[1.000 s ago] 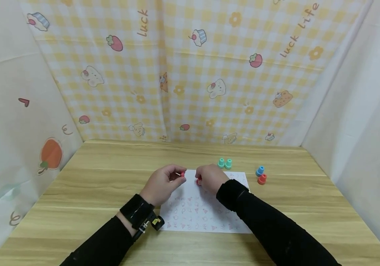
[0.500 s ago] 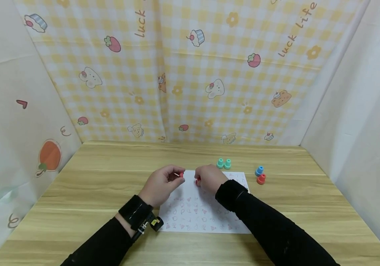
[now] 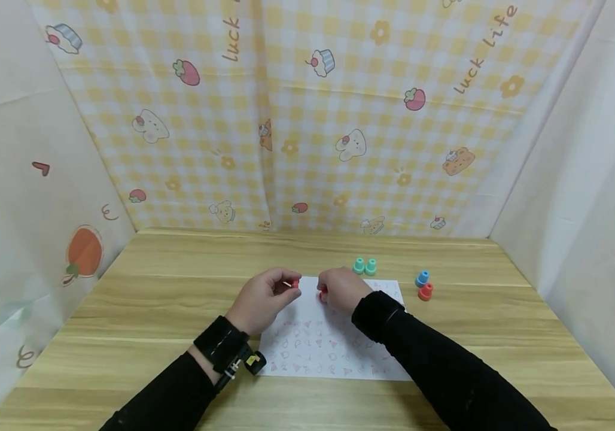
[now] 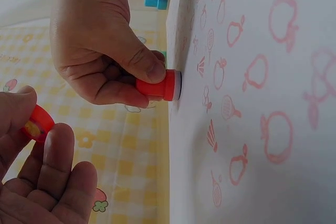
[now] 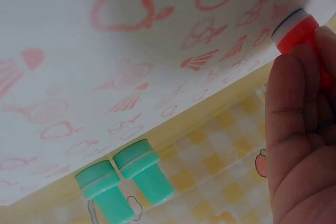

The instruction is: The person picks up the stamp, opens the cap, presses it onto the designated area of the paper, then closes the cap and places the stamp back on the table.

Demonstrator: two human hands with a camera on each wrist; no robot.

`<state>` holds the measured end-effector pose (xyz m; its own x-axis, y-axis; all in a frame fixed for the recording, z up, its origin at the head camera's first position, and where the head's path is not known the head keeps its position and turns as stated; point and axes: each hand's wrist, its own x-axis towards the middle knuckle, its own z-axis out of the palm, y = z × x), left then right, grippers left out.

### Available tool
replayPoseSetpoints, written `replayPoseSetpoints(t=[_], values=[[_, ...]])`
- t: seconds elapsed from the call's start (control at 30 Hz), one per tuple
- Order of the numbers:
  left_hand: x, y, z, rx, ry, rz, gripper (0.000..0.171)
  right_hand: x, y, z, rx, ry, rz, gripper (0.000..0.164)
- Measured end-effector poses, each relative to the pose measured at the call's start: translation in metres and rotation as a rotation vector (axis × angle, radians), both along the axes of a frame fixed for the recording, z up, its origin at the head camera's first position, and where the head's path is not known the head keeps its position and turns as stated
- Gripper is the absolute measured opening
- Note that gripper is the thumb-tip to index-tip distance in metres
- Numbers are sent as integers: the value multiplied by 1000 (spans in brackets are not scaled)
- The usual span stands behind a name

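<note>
My right hand (image 3: 344, 290) grips a red stamp (image 4: 169, 85) by its narrow handle, base down on the white paper (image 3: 334, 362). In the left wrist view, the stamp's pale, dark-edged base meets the sheet. Rows of red prints cover much of the paper, among them apple outlines, rackets and shuttlecocks. To the left, above the sheet's upper left corner, my left hand (image 3: 258, 299) pinches a small red cap (image 4: 39, 123) between thumb and fingers. The cap's open side shows in the left wrist view. The stamp's printing face is hidden.
Two green stamps (image 3: 365, 267) stand side by side just behind the paper. A blue stamp (image 3: 422, 278) and another red stamp (image 3: 425, 292) stand close together to its right. A patterned cloth (image 3: 307, 149) hangs behind the wooden table (image 3: 178, 257).
</note>
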<state>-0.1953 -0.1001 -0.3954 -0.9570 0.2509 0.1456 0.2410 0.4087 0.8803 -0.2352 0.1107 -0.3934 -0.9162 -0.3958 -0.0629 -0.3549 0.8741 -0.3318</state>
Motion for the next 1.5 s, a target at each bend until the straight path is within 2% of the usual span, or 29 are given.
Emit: replayPoseSetpoints(t=[0.1, 0.27, 0.37, 0.6, 0.7, 0.8, 0.93, 1.03, 1.27, 1.5], values=[[0, 1, -1, 1, -7, -4, 19, -1, 6, 5, -82, -13, -28, 3], [-1, 1, -1, -8, -10, -9, 22, 1, 21, 25, -301, -37, -119, 11], [-1, 2, -1, -10, -13, -6, 22, 5, 29, 32, -388, -29, -124, 15], [0, 4, -1, 2, -27, -7, 26, 18, 38, 33, -580, -45, -176, 9], [1, 7, -1, 7, -33, -10, 27, 24, 40, 30, -673, -83, -175, 9], [1, 8, 1, 6, -32, -15, 26, 29, 40, 26, -748, -138, -173, 16], [2, 12, 3, 8, -31, -47, 23, 35, 40, 21, -786, -198, -162, 28], [1, 15, 4, 9, -26, -79, 23, 39, 39, 17, -800, -215, -136, 30], [2, 21, 3, 55, -37, -127, 27, 43, 33, 14, -829, -221, -100, 20], [5, 23, 1, 39, -25, -115, 20, 46, 30, 14, -794, -243, -115, 13]])
